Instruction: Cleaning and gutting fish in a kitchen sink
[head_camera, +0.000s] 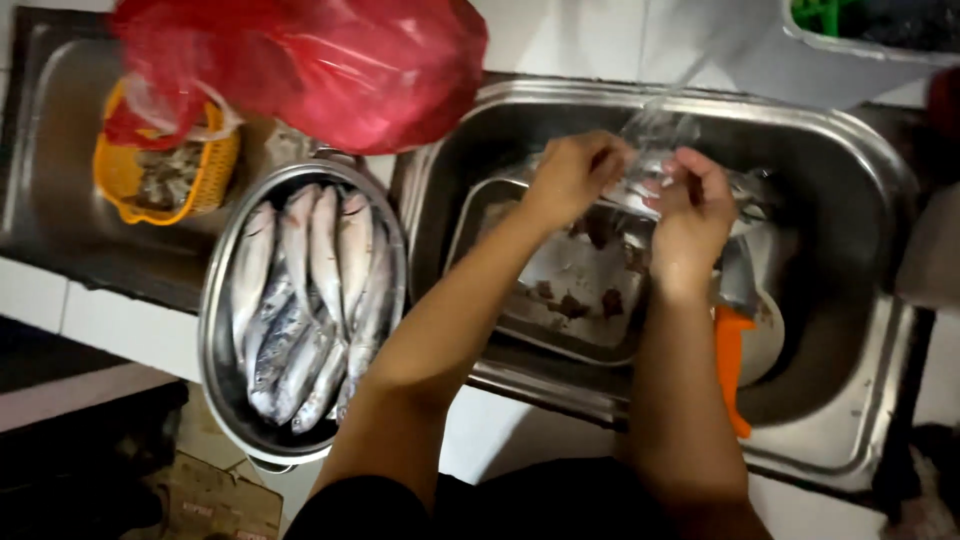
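Note:
Over the steel sink (850, 200), my left hand (570, 175) and my right hand (695, 205) together hold a silvery fish (640, 180) under a thin stream of running water (675, 95). Below the hands sits a metal tray (570, 270) with dark bits of fish waste in it. To the left, a round steel pan (215, 340) holds several whole silver fish (310, 300) lying side by side.
A knife with an orange handle (732, 365) lies in the sink right of the tray, beside a pale plate (765, 345). A red plastic bag (320, 65) and a yellow basket (125, 175) with scraps sit on the draining board at the upper left.

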